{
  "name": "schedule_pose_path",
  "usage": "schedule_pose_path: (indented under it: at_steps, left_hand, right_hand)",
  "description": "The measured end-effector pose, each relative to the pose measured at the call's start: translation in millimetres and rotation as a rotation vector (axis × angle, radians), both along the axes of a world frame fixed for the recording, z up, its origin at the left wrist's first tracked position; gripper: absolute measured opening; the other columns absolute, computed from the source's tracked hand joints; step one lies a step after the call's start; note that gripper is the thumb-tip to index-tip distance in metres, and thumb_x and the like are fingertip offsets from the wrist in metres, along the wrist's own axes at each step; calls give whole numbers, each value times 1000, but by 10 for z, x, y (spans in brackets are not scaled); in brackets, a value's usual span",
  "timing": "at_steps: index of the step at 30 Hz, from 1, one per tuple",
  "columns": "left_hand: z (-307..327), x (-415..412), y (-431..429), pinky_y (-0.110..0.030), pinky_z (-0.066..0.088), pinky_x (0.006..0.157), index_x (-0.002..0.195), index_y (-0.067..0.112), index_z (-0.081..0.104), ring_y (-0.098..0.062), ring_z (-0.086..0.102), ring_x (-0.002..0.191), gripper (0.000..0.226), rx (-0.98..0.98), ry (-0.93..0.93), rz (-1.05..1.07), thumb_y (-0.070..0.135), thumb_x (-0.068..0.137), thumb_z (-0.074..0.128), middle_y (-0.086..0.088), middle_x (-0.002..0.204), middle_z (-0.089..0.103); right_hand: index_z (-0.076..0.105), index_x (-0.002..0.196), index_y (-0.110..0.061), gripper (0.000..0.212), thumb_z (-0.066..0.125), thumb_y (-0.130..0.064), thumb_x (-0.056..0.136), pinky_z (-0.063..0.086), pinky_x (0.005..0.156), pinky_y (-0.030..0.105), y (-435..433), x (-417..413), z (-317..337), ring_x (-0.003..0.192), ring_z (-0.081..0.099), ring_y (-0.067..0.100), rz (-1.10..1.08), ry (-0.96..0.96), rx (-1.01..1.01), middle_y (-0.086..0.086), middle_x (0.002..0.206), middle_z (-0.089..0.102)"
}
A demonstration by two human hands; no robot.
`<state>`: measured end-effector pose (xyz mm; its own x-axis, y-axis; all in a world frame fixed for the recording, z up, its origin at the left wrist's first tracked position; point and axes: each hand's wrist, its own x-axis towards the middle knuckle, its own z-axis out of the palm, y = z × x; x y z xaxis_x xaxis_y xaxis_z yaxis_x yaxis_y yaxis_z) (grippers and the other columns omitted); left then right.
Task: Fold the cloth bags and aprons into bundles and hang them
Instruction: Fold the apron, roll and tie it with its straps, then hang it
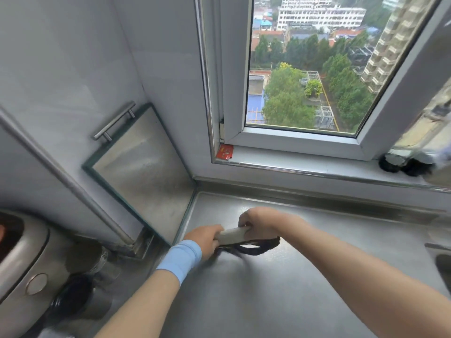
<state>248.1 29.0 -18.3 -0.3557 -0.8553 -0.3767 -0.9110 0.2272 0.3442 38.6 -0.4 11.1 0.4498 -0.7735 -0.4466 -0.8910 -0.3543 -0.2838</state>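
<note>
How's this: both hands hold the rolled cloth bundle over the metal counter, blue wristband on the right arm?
Wrong arm: head view shows the wristband on the left arm. Left hand and right hand do hold the bundle over the counter.

We're in a kitchen, high up in an apartment block. A stainless steel desk (268, 293) runs into the corner beneath a window (305, 69), with rooftops and treetops far below. A sink rim (439, 247) peeks in at the right edge, and a rounded steel appliance (22, 259) sits at the left.
</note>
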Motion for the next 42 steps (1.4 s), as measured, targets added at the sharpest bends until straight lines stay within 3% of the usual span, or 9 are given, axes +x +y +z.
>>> schedule_pose_path:
  at_steps: [4,10,15,21,24,29,34,39,42]
  left_hand:
    - [275,89,162,-28,47,76,98,36,52,-21,59,89,29,220,215,38,17,80,64,3,95,61]
    - [653,177,355,-41,56,86,109,25,62,-24,67,90,34,334,589,354,15,77,69,-6,98,70]
    - [901,248,509,-50,51,92,123,16,58,-35,61,98,43,578,1051,427,7,82,66,-19,105,65]
    - [1073,272,712,-58,42,98,131,15,54,-40,55,105,57,636,1204,359,9,77,74,-23,116,59]
    - [1095,292,814,-62,36,104,128,11,58,-42,53,107,64,596,1261,368,13,70,84,-24,118,57]
    - [1236,284,891,-58,45,99,118,3,65,-42,60,101,58,444,1319,384,18,66,86,-29,115,63]
    - [1396,189,783,-47,53,93,118,29,51,-25,63,109,76,69,1180,459,32,53,90,-5,118,64]
    - [1655,95,681,-34,51,94,130,12,52,-27,62,110,68,291,1113,156,17,66,77,-15,114,64]
    - [1739,70,608,-37,49,98,122,3,60,-26,63,105,60,275,1121,161,20,67,78,-20,112,66]
  right_hand:
    - [68,111,-27,28,68,-30,83,40,70,25,22,20,439,87,57,17,52,23,43,-8,93,61]
    - [50,139,-26,55,59,-29,85,34,111,45,277,103,594,133,44,28,189,84,-839,5,141,52]
    - [21,155,-13,78,37,-25,80,9,120,56,672,344,558,151,6,34,225,98,-1044,16,163,12]
    - [57,127,-11,48,35,-12,84,22,113,60,757,490,723,138,42,31,57,9,-1255,10,143,52]
    - [59,120,-12,41,40,-8,84,26,115,55,785,515,862,135,44,33,104,-145,-1306,15,142,51]
    - [70,106,-23,29,61,-15,80,47,93,37,805,515,1097,95,66,24,-83,-320,-1104,-1,99,69]
    - [77,99,-26,30,56,-13,82,46,63,27,827,596,1532,81,65,21,-382,-426,-562,0,90,74]
    - [74,75,-4,21,55,4,82,55,53,36,718,619,1845,53,62,24,-494,-747,-104,15,64,66]
    - [73,88,-1,20,56,9,88,61,65,38,645,526,1987,72,68,33,-468,-846,178,26,86,70]
